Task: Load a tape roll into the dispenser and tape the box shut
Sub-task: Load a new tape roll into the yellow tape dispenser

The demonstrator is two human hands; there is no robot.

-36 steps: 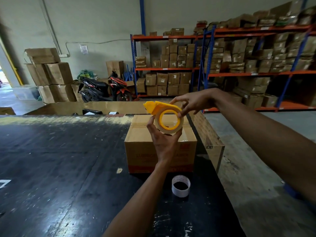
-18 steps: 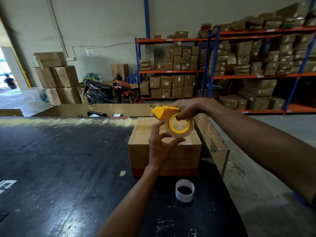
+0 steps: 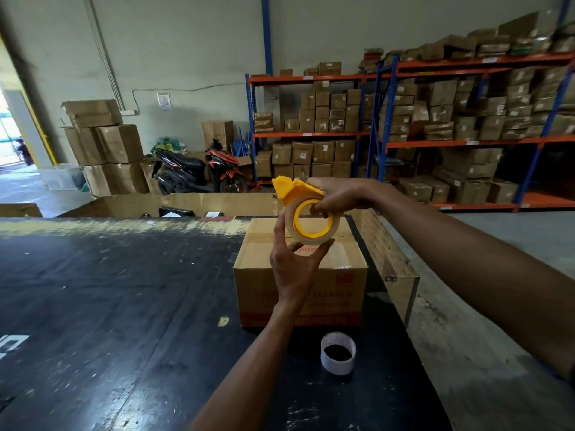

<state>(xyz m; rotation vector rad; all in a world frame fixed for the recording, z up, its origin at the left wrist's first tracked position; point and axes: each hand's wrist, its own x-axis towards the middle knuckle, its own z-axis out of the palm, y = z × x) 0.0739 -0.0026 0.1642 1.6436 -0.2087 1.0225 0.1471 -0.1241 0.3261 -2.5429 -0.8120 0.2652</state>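
Tape roll (image 3: 312, 227) seated in yellow dispenser (image 3: 294, 191), loading apparently done; left hand (image 3: 292, 265) cradles roll, right hand (image 3: 337, 194) grips dispenser; box (image 3: 298, 275) flaps closed, untaped.

Black, scuffed table (image 3: 102, 306) with pale worn streaks along the far edge. Closed cardboard box (image 3: 339, 281) near the right edge; just in front of it, toward the near edge, an empty white tape core (image 3: 338, 365) standing on end.
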